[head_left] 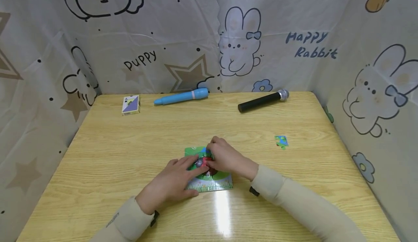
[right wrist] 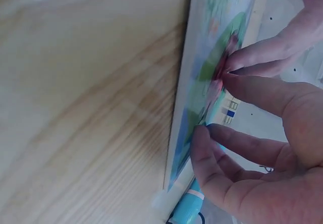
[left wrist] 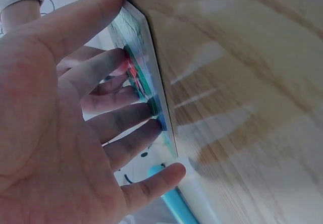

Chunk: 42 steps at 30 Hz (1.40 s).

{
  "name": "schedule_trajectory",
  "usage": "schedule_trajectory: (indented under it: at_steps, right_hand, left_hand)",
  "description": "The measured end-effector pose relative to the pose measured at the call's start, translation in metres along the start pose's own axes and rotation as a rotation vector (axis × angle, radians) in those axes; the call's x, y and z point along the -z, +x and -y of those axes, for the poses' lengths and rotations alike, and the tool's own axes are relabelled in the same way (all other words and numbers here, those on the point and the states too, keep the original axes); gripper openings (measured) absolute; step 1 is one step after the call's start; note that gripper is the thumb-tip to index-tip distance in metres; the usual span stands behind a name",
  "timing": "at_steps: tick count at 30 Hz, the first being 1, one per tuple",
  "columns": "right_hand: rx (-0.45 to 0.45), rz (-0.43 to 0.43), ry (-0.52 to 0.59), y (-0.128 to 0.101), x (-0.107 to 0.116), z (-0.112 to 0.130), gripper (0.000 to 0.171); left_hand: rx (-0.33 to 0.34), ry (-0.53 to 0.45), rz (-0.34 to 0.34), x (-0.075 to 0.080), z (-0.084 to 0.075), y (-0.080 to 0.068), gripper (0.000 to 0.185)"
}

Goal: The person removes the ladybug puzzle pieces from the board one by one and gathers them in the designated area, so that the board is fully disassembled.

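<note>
Your left hand (head_left: 173,184) lies flat, fingers straight, pressing the puzzle (head_left: 209,176) at the table's (head_left: 98,155) near middle. Your right hand (head_left: 225,156) bends its fingertips down onto a red piece. Press unevenly and I think the board could slide or seated pieces pop up. The loose piece (head_left: 281,141) lies well apart, right. The backdrop (head_left: 294,24) reads "Puppy" and "Happy Rabbit".

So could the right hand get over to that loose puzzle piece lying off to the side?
Probably yes. The loose puzzle piece lies alone on bare table to the right of the right hand, which now presses on the puzzle board; nothing stands between them.
</note>
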State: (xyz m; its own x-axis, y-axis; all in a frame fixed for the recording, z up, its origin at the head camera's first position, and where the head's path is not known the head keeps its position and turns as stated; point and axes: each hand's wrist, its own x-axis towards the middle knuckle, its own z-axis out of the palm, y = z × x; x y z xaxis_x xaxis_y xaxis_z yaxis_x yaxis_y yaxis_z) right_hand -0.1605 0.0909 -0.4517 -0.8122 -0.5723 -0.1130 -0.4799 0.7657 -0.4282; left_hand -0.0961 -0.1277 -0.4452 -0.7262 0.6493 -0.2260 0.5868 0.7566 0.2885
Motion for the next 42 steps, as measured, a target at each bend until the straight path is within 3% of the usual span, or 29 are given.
schedule_trajectory:
  at_steps: [11, 24, 42]
  right_hand:
    - [-0.023, 0.036, 0.039, 0.013, 0.003, -0.009, 0.037]
    - [-0.049, 0.074, 0.106, 0.017, 0.005, -0.01, 0.039]
    - [-0.062, 0.07, 0.089, 0.018, 0.005, -0.008, 0.039]
  left_hand:
    - [0.056, -0.031, 0.023, 0.003, -0.007, 0.005, 0.072]
    - [0.052, -0.004, 0.013, 0.007, -0.009, 0.007, 0.073]
    - [0.077, -0.015, 0.027, 0.004, -0.007, 0.008, 0.073]
